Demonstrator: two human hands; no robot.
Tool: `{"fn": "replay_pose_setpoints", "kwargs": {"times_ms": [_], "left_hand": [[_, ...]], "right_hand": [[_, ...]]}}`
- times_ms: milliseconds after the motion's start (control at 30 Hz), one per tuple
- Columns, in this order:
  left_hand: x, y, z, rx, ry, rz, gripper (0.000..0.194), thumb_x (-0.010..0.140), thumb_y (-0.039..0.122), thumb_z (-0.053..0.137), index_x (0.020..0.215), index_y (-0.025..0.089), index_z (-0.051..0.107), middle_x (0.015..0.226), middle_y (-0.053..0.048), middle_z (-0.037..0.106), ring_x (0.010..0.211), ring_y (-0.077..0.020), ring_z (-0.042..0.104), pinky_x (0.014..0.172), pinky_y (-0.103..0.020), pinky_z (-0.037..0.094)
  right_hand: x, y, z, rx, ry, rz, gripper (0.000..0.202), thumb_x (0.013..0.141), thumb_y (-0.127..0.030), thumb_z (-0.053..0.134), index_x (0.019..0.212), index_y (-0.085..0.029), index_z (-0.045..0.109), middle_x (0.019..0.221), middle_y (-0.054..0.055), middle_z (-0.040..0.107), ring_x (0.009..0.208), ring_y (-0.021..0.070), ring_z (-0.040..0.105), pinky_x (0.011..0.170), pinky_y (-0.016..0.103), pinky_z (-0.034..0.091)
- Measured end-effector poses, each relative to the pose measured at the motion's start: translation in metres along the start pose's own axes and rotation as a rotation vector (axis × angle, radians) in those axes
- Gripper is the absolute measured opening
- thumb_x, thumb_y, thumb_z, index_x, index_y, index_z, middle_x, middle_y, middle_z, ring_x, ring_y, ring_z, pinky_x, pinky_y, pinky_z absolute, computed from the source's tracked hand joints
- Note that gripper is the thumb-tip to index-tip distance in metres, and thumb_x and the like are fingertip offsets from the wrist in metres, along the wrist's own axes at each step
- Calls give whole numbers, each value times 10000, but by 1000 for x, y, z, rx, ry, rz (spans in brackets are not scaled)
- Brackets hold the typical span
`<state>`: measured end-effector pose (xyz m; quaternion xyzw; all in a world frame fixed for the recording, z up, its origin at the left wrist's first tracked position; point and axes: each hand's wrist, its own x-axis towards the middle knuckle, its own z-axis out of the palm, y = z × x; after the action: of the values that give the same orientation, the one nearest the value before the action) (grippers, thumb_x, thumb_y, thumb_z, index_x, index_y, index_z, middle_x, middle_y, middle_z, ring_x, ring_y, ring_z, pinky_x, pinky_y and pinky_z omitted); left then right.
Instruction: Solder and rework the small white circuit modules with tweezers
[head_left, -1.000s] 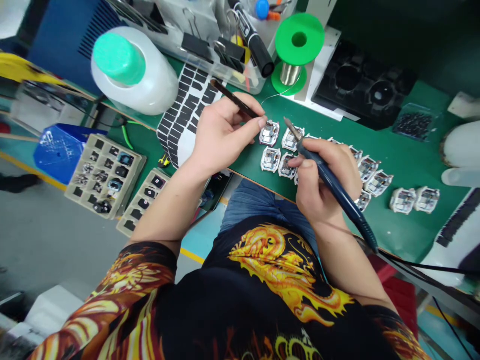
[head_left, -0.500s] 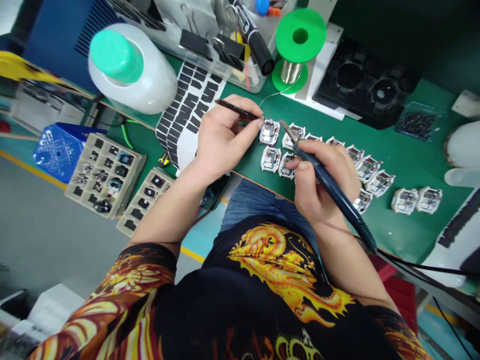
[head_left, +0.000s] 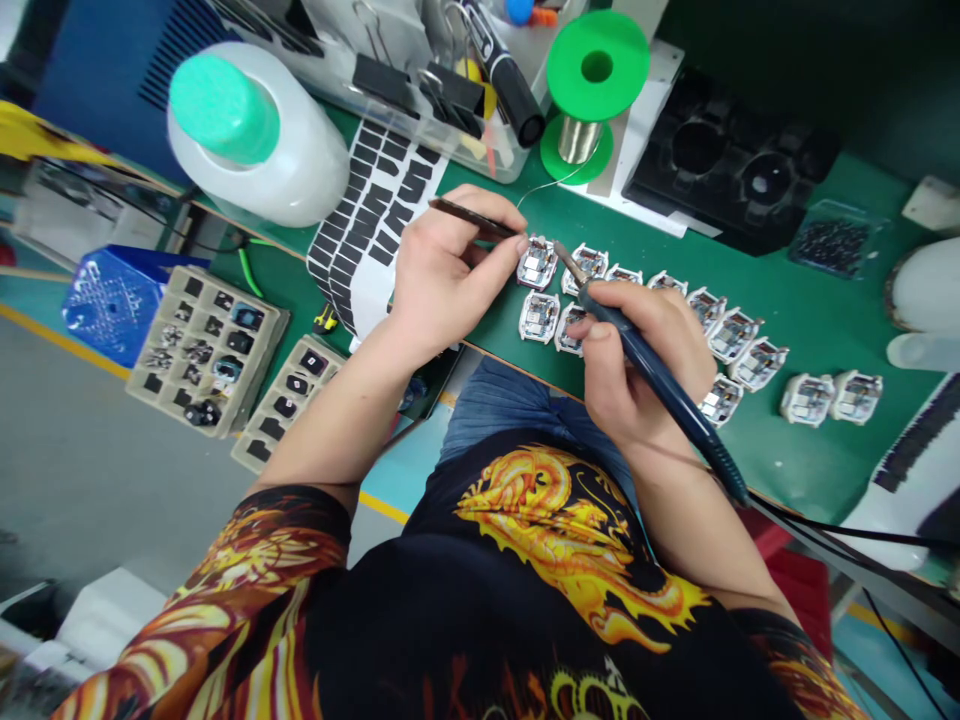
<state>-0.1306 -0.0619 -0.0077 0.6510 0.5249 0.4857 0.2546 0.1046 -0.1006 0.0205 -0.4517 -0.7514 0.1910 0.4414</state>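
Observation:
My left hand (head_left: 435, 285) is closed around dark tweezers (head_left: 461, 214), with thumb and fingertips pinched at the left edge of a white watch case (head_left: 538, 263) that shows its circuit board. Thin solder wire (head_left: 551, 187) runs from a green spool (head_left: 596, 68) down to these fingertips. My right hand (head_left: 649, 355) grips a dark blue soldering iron (head_left: 679, 408) like a pen. Its metal tip (head_left: 564, 258) is at the right edge of that same case; whether they touch I cannot tell. Several similar open watch cases (head_left: 733, 334) stand in rows around and beyond my right hand.
A white bottle (head_left: 300, 150) with a green cap stands at the left, beside a sheet of black stickers (head_left: 367, 215). Behind are a clear bin (head_left: 487, 155) and a black fixture (head_left: 731, 165). Parts trays (head_left: 244, 400) lie lower left. The iron's cable (head_left: 832, 530) trails right.
The whole view has shifted slightly left. Both hands keep almost the same pose and grip, and the iron's tip is marginally closer to the watch case.

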Motion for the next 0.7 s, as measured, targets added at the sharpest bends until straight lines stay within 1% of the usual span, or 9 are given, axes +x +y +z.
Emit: {"fn": "replay_pose_setpoints", "kwargs": {"times_ms": [200, 333, 433, 567, 700], "left_hand": [[1, -3, 0, -31, -41, -3, 258, 1070, 570, 788, 1059, 314, 814, 1103, -52, 829, 1035, -249, 809, 798, -433, 708], [1, -4, 1, -31, -39, -8, 244, 1070, 559, 792, 1049, 317, 812, 1099, -50, 829, 1058, -259, 811, 808, -440, 704], [2, -4, 2, -10, -33, 14, 252, 1076, 567, 778, 1048, 319, 811, 1095, -52, 831, 1052, -258, 810, 800, -437, 701], [2, -4, 2, -3, -20, 19, 265, 1067, 589, 785, 1054, 326, 807, 1082, -50, 832, 1009, -249, 813, 785, -424, 695], [2, -2, 2, 31, 3, 26, 275, 1066, 611, 780, 1063, 337, 806, 1066, -38, 833, 976, -238, 811, 797, -414, 702]], "right_hand": [[1, -2, -1, 33, 5, -35, 215, 1107, -317, 657, 1295, -313, 761, 964, 46, 856, 859, 260, 750, 829, 464, 640], [1, -3, -1, -1, -7, -7, 206, 1115, -342, 644, 1283, -328, 762, 974, 48, 856, 858, 268, 751, 821, 480, 645], [1, -1, 0, 1, 0, -22, 202, 1109, -333, 651, 1278, -325, 760, 971, 41, 857, 845, 255, 745, 819, 464, 639], [1, 1, 1, -17, 5, -40, 211, 1110, -349, 633, 1260, -282, 765, 983, 43, 853, 848, 235, 742, 849, 441, 625], [0, 1, 1, -21, -9, -29, 222, 1112, -368, 618, 1244, -271, 768, 972, 42, 846, 869, 234, 741, 896, 445, 613]]}}
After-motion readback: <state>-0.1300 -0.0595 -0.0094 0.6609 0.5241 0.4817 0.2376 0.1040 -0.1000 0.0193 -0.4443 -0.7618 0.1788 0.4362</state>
